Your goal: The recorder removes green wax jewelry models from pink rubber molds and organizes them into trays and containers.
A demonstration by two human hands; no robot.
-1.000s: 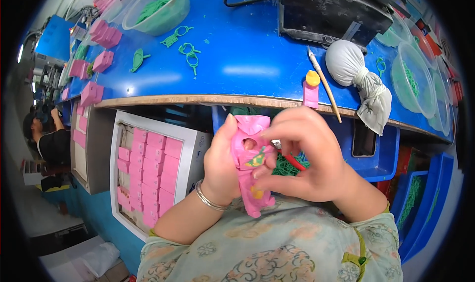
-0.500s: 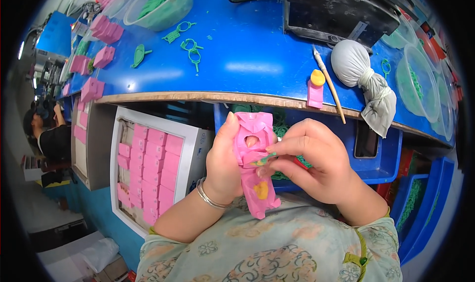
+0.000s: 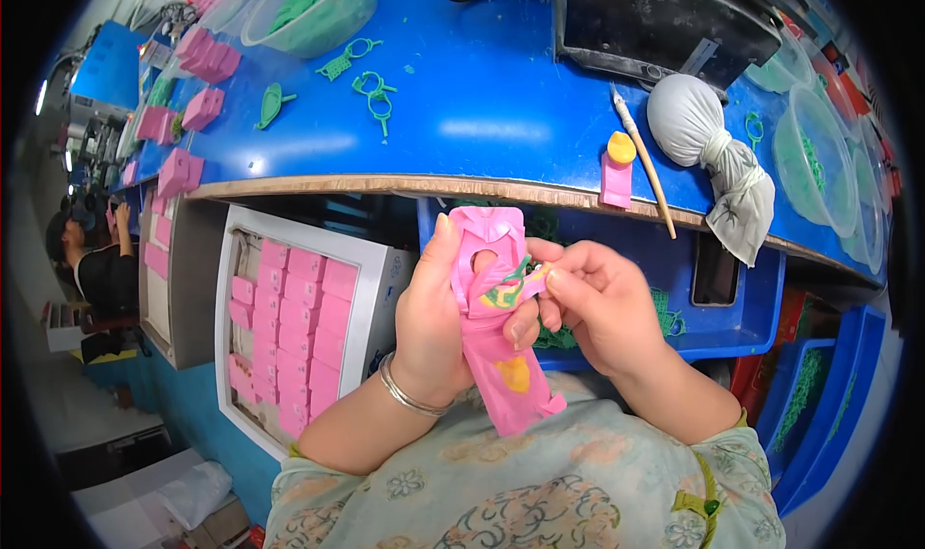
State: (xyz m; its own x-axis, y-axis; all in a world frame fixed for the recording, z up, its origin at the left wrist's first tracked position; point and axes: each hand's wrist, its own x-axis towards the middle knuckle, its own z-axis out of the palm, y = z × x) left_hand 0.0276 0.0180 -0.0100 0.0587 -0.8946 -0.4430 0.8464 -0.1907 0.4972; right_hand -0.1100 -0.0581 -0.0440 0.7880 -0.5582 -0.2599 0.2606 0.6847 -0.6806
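A pink, flexible rubber mould point(image 3: 513, 404) with yellow patches is peeled apart in front of me, its lower flap hanging down. My left hand point(image 3: 430, 322) is closed round its left side, and a fingertip shows through the round hole near the top. My right hand point(image 3: 612, 308) pinches a narrow pink-and-yellow flap at the mould's right side between thumb and fingers. Beside those fingers a small green wax piece point(image 3: 516, 281) with a thin loop lies against the opened mould. The fingers partly cover where flap and wax piece meet.
Below the blue table point(image 3: 462, 91) edge, a blue tray point(image 3: 761, 332) holds green pieces and a phone point(image 3: 714, 271). Pink blocks fill a white box point(image 3: 381, 303) at left. A pen-shaped knife point(image 3: 644, 159), white cloth bundle point(image 3: 708, 144) and black machine point(image 3: 665, 33) are at right.
My right hand has drawn the flap to the right, and more of the green wax piece now shows. The mould has tilted slightly and its lower flap has swung right.
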